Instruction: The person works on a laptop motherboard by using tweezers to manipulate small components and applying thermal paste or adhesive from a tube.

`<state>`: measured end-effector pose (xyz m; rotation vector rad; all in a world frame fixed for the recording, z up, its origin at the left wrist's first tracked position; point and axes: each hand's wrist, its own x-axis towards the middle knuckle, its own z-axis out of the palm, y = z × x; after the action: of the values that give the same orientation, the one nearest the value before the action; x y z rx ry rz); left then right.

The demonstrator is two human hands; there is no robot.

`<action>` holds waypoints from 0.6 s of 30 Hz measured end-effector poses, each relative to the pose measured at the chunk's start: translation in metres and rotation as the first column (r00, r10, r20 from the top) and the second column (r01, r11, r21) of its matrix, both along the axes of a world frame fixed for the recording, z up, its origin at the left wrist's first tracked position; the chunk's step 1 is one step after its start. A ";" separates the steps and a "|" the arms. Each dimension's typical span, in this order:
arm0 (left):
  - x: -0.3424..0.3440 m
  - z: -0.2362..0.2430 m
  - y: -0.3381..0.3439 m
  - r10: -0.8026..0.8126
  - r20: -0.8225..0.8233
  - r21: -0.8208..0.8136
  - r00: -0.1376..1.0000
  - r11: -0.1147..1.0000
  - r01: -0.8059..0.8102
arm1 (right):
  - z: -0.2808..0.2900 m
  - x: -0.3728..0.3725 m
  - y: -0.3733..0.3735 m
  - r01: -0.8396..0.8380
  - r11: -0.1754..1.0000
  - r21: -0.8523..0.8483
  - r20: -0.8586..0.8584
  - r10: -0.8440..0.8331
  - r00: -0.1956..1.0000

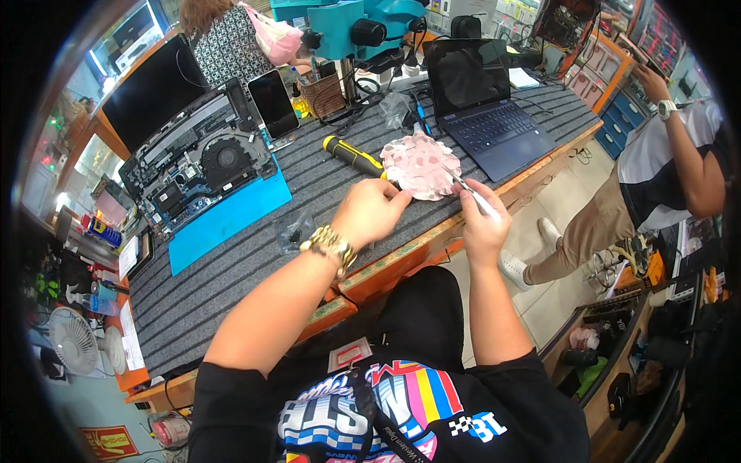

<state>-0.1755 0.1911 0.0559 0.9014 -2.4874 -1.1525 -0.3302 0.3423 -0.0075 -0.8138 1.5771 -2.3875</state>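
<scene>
A round, ruffled pink-and-white piece [421, 166] lies near the front edge of the grey ribbed mat [332, 224]; I cannot tell what it is made of. My left hand [374, 210], a gold-coloured band on its wrist, is at its left edge with thumb and finger pinched together. What they hold, if anything, is too small to name. My right hand [485, 224] grips a slim silver tool [480, 199] like a pen, its thin tip over the right part of the pink piece. A yellow-and-black screwdriver [353, 156] lies just beyond my left hand.
An opened laptop with bare internals [201, 166] rests partly on a blue mat [231, 220] at left. A dark laptop [494, 127] stands open at right. Behind are a phone [273, 104], a wicker basket [323, 96] and a teal microscope [347, 27]. A person [656, 162] stands at right.
</scene>
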 end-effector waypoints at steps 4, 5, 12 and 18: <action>-0.030 -0.009 0.003 0.167 -0.069 0.466 0.984 0.877 -0.116 | -0.001 0.006 -0.004 0.010 0.995 0.097 -0.067 -0.004 0.998; -0.035 -0.013 0.004 0.199 -0.112 0.526 0.974 0.843 -0.112 | -0.004 0.007 -0.008 -0.030 1.000 0.007 -0.035 0.031 0.999; -0.049 -0.019 0.015 0.338 -0.284 0.703 0.897 0.710 -0.045 | -0.013 0.010 -0.020 0.030 0.999 0.015 -0.111 -0.028 0.993; -0.054 -0.036 0.011 0.406 -0.340 0.801 0.848 0.597 0.036 | -0.004 0.019 -0.017 -0.047 0.999 -0.010 -0.044 0.046 0.998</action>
<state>-0.2296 0.2026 0.0202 0.8593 -1.3572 -2.1325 -0.3117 0.3251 -0.0111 -0.9004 1.5441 -2.3639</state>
